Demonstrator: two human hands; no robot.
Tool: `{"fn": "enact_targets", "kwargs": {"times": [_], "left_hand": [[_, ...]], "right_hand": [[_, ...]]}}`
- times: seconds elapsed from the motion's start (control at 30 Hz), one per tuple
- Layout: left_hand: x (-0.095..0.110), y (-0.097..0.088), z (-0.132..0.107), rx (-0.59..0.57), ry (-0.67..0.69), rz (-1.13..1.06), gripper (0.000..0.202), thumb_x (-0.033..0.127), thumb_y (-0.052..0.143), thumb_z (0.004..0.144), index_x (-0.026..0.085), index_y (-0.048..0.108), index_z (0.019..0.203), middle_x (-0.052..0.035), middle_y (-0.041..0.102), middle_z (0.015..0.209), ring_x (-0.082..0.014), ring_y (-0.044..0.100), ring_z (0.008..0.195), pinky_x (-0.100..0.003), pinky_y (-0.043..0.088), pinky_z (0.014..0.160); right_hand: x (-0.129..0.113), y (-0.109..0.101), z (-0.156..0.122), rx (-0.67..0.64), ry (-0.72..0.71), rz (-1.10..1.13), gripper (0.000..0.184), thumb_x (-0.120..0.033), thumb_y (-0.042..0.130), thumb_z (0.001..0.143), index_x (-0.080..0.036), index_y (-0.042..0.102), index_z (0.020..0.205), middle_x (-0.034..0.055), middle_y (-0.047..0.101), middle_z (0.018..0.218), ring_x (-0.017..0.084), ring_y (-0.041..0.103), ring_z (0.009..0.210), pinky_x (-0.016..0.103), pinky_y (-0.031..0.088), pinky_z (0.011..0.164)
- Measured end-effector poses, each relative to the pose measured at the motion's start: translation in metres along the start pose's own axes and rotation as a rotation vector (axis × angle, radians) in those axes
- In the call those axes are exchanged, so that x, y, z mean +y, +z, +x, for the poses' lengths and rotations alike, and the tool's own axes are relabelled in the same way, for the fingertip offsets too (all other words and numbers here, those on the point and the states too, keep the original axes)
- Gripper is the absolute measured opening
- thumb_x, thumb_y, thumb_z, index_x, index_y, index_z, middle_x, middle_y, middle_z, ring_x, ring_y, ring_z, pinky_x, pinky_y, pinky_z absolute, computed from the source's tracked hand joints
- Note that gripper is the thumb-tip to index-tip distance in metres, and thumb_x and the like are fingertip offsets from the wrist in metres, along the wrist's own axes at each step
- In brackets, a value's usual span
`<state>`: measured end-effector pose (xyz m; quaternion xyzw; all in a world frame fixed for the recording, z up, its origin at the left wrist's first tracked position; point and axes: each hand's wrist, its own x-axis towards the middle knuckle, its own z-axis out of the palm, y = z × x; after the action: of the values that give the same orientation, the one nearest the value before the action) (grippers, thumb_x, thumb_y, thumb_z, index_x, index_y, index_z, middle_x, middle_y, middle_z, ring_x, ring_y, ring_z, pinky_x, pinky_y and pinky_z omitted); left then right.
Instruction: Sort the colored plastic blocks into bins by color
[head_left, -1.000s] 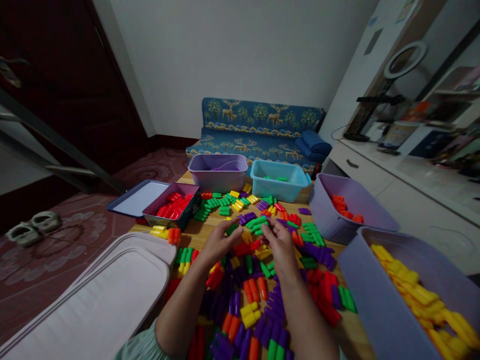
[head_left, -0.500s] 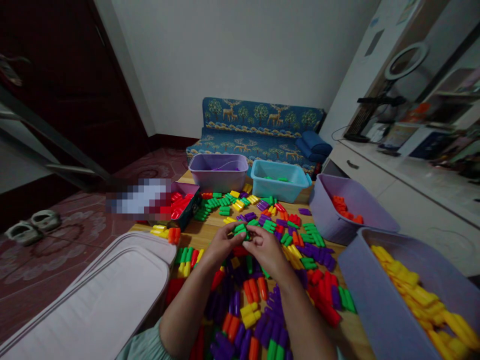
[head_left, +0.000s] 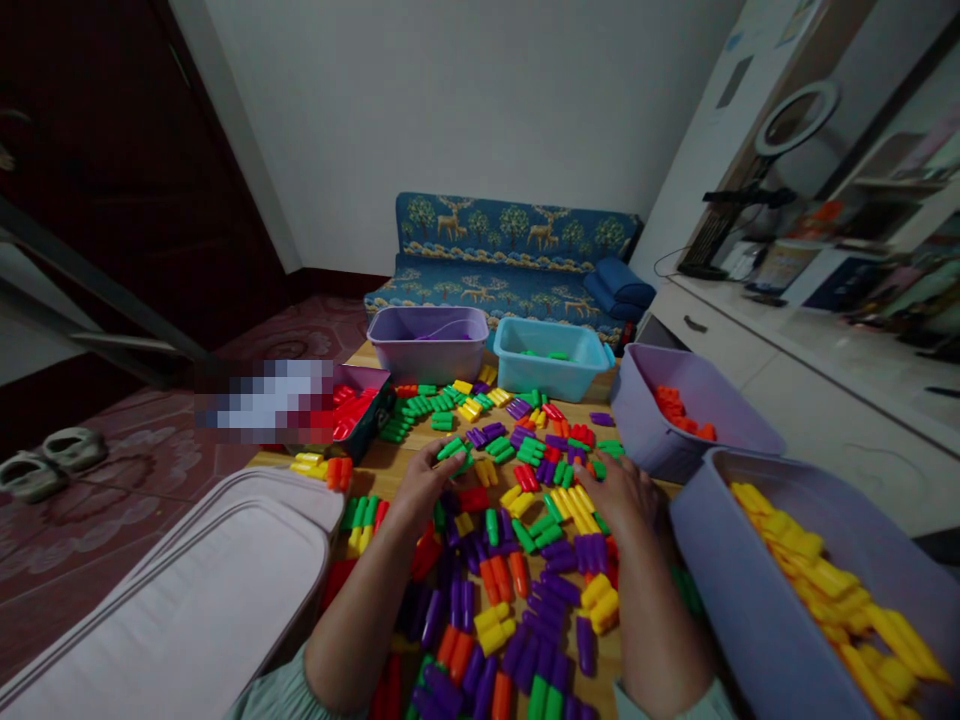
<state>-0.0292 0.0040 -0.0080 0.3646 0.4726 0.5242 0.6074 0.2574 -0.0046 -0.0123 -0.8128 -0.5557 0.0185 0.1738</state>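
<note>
Several small plastic blocks in green, purple, yellow, red and orange cover a wooden table. My left hand is closed on a few joined green blocks at the middle of the pile. My right hand lies palm down on the blocks at the right, next to a purple bin. Its fingers are spread, and the fingertips touch a green block.
A purple bin and a blue bin stand at the back. A purple bin of orange blocks and a larger bin of yellow blocks stand on the right. A dark box holds red blocks, and a pale lid lies on the left.
My hands were together on the green blocks at the centre. My right hand has let go and moved right and nearer; my left hand keeps the green blocks. The view shifted slightly.
</note>
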Motion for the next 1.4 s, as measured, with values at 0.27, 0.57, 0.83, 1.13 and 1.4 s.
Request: {"fn": "enact_targets", "kwargs": {"times": [0.27, 0.57, 0.83, 1.13, 1.4], "left_hand": [[0.005, -0.001, -0.002, -0.007, 0.040, 0.034, 0.058, 0.037, 0.081, 0.061, 0.018, 0.066, 0.114, -0.0053, 0.071, 0.096, -0.0148, 0.064, 0.076, -0.019, 0.044, 0.059], [-0.002, -0.004, 0.002, 0.008, 0.065, 0.051, 0.058, 0.037, 0.082, 0.059, 0.017, 0.068, 0.111, -0.0062, 0.071, 0.096, -0.0180, 0.065, 0.079, -0.024, 0.051, 0.065], [-0.002, -0.003, 0.003, 0.008, 0.029, -0.034, 0.060, 0.036, 0.085, 0.054, 0.016, 0.068, 0.109, -0.0054, 0.070, 0.094, -0.0184, 0.064, 0.082, -0.027, 0.053, 0.072], [0.000, -0.001, 0.000, 0.004, 0.041, -0.038, 0.059, 0.037, 0.085, 0.052, 0.015, 0.070, 0.105, -0.0058, 0.068, 0.093, -0.0188, 0.064, 0.082, -0.030, 0.053, 0.072], [0.001, -0.001, -0.001, 0.009, 0.028, -0.040, 0.061, 0.039, 0.085, 0.053, 0.015, 0.069, 0.107, -0.0052, 0.068, 0.095, -0.0170, 0.063, 0.081, -0.028, 0.054, 0.072]], "right_hand": [[-0.041, 0.012, -0.008, -0.240, -0.335, 0.598, 0.040, -0.031, 0.059, 0.077, -0.017, 0.064, 0.114, 0.0100, 0.068, 0.115, 0.024, 0.062, 0.107, 0.038, 0.045, 0.095], [-0.105, -0.006, -0.020, -0.165, -0.622, 0.297, 0.047, -0.001, 0.047, 0.074, -0.019, 0.066, 0.113, 0.0061, 0.065, 0.121, 0.021, 0.054, 0.114, 0.034, 0.040, 0.100], [-0.125, 0.002, -0.029, -0.203, -0.582, 0.021, 0.034, -0.012, 0.048, 0.085, -0.025, 0.069, 0.108, 0.0054, 0.065, 0.112, 0.023, 0.054, 0.107, 0.034, 0.041, 0.087], [-0.115, -0.004, -0.041, -0.314, -0.588, 0.048, 0.050, -0.014, 0.049, 0.078, -0.029, 0.060, 0.125, -0.0003, 0.051, 0.140, 0.026, 0.048, 0.120, 0.042, 0.036, 0.097], [-0.111, 0.001, -0.040, -0.256, -0.573, 0.118, 0.051, -0.007, 0.050, 0.076, -0.032, 0.062, 0.119, 0.0007, 0.062, 0.127, 0.024, 0.056, 0.112, 0.040, 0.039, 0.094]]}}
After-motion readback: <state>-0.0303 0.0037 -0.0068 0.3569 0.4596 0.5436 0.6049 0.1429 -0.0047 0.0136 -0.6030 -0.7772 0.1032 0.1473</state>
